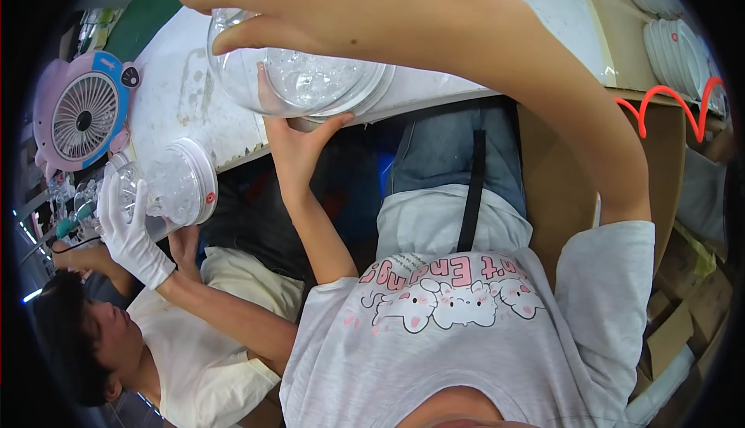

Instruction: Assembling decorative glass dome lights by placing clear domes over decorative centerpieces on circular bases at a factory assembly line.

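Observation:
A clear plastic dome on a round white base (pixel 240 86) is tipped on its side at the near edge of the white table. Clear, bubble-like shapes show through its wall. My right hand (pixel 287 5) reaches across over it, thumb and fingers closed around the clear part. From below, my left hand (pixel 299 145) grips the base side, one finger stretched up along the wall and the thumb under the rim. Part of the dome is hidden behind my right hand and wrist.
At my left a co-worker's gloved hand (pixel 128 230) holds a similar clear dome (pixel 174 183). A pink and blue fan (pixel 81 117) stands beyond. Stacked white round pieces (pixel 675 55) sit at the far right, near a red coiled cord (pixel 671 102) and cardboard boxes (pixel 671 335).

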`<state>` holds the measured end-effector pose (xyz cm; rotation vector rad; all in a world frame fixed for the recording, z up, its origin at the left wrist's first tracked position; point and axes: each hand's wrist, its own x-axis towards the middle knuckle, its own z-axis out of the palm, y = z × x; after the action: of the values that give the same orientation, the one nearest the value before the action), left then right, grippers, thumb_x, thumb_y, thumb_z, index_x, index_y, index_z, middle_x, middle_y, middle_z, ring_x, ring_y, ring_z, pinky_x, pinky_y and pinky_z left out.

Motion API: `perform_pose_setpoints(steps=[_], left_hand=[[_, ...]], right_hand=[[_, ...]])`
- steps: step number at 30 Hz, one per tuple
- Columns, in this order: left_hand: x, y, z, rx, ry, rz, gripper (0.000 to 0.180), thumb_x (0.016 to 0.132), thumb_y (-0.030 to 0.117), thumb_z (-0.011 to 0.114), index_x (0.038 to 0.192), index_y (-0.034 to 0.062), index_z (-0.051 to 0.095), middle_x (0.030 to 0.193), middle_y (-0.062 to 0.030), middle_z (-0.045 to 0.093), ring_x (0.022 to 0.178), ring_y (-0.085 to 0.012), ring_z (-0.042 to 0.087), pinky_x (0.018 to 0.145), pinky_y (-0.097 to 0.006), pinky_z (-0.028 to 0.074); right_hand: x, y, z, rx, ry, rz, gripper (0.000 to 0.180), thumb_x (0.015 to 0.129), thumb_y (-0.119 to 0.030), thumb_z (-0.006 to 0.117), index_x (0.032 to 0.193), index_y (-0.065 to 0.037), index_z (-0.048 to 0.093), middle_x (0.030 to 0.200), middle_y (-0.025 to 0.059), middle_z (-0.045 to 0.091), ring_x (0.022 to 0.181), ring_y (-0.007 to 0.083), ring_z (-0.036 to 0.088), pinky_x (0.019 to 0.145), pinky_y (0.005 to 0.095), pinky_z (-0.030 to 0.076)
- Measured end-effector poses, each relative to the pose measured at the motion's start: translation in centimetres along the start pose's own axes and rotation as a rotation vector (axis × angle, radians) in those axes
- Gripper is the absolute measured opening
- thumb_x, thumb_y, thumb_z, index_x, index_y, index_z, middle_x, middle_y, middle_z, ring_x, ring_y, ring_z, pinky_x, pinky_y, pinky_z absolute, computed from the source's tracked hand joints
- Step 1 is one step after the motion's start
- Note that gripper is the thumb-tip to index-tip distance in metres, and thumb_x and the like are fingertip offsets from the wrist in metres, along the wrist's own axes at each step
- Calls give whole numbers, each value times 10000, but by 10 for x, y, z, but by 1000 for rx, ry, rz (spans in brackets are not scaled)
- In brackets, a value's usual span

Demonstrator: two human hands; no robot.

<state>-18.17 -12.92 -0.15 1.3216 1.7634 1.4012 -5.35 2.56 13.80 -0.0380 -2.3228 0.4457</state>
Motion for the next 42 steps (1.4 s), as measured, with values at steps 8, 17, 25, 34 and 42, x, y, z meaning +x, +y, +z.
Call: perform_pose_setpoints(steps=[8,17,25,34,42], left_hand=[[4,9,0,-13,-74,-33,925,572,96,867,1322,-77,354,1251,-170,495,1103,-209,493,967,-318,377],[1,12,3,-155,-44,-174,852,593,71,847,1279,-79,365,1127,-130,550,990,-202,544,898,-304,429],[9,3,-5,233,-20,45,1274,475,211,879,1438,-27,78,1448,-157,156,1366,-277,168,1109,-365,188],[10,10,-3,206,-25,-1,1260,465,177,866,1423,-37,76,1421,-158,158,1330,-276,195,1104,-362,166],[8,16,-6,219,-46,-64,1238,488,174,863,1416,-31,70,1409,-157,156,1322,-273,192,1099,-364,150]], right_hand=[[-5,-8,14,-121,66,31,198,800,-227,632,866,-57,554,660,102,604,632,279,638,524,367,481],[-13,-16,7,-111,86,220,263,845,-370,601,897,-113,625,662,67,641,633,258,657,527,333,494],[-101,41,49,235,482,704,217,903,-217,538,1019,-69,647,931,83,644,841,195,611,733,286,466],[-125,28,86,326,333,793,264,880,-111,493,1122,-109,598,1032,114,577,1007,283,518,898,372,397],[-123,14,92,-29,371,758,315,861,-62,512,1156,-154,577,1009,69,567,981,252,521,843,375,387]])
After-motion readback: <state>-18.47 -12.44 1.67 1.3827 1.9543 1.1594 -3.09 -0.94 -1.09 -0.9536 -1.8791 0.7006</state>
